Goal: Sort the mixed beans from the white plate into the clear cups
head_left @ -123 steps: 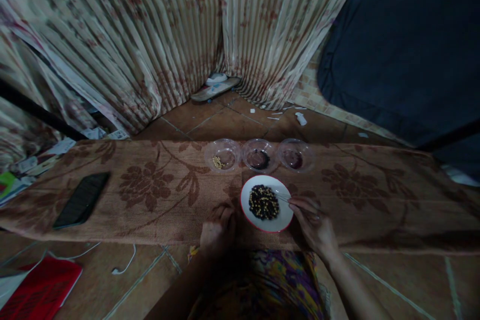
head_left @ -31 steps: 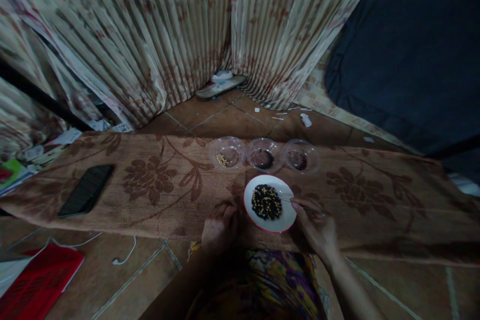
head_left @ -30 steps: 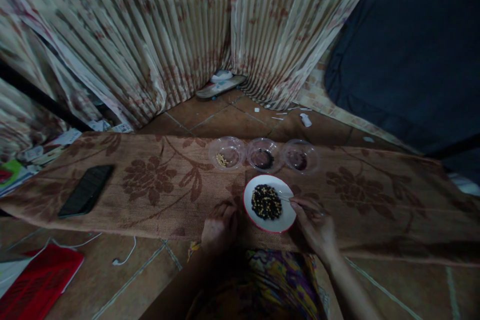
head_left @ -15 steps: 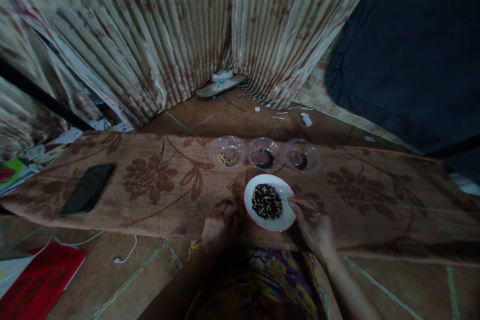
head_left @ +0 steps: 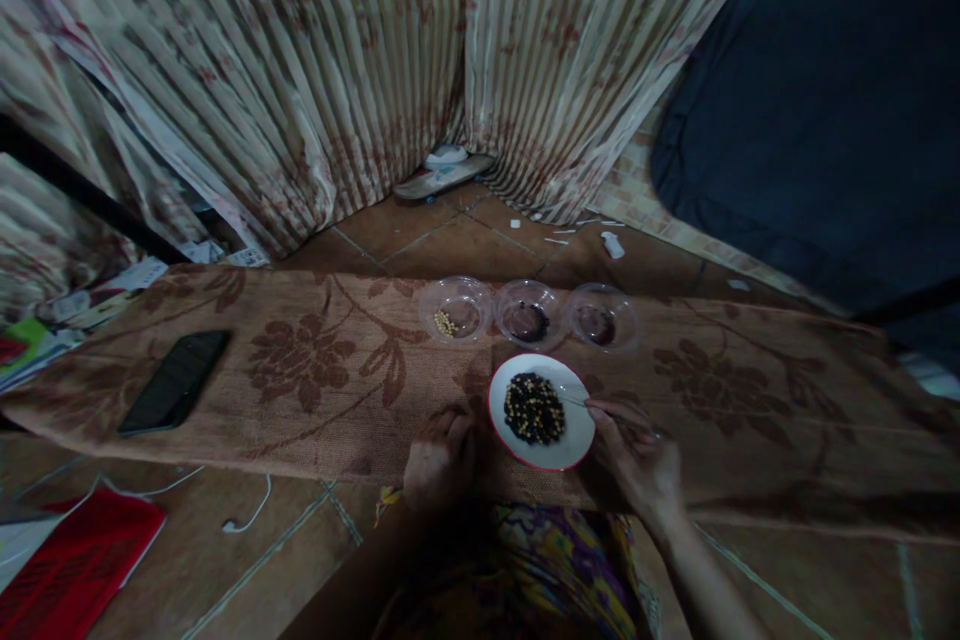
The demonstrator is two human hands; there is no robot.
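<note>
My right hand [head_left: 641, 455] pinches thin metal tweezers [head_left: 576, 401], whose tips reach over the right side of a white red-rimmed plate [head_left: 577, 435]. On the plate lies a mix of black and pale yellow beans [head_left: 533, 408]. My left hand [head_left: 441, 455] rests curled on the cloth, left of the plate, with nothing visible in it. Behind the plate stand three clear plastic bowls in a row. The left bowl [head_left: 472, 305] has some pale yellow beans, the middle bowl [head_left: 525, 295] black ones, and the right bowl [head_left: 619, 305] dark reddish ones.
A brown flowered cloth [head_left: 360, 430] covers the long table. At its left lies a black phone [head_left: 176, 382]. Beyond the table are striped curtains [head_left: 360, 60], a skateboard [head_left: 442, 178] and small litter on the tiled floor. A red bag [head_left: 90, 560] lies at lower left.
My right hand has shifted slightly right, drawing the tweezers' tips away from the beans toward the plate's edge. My left hand stays put.
</note>
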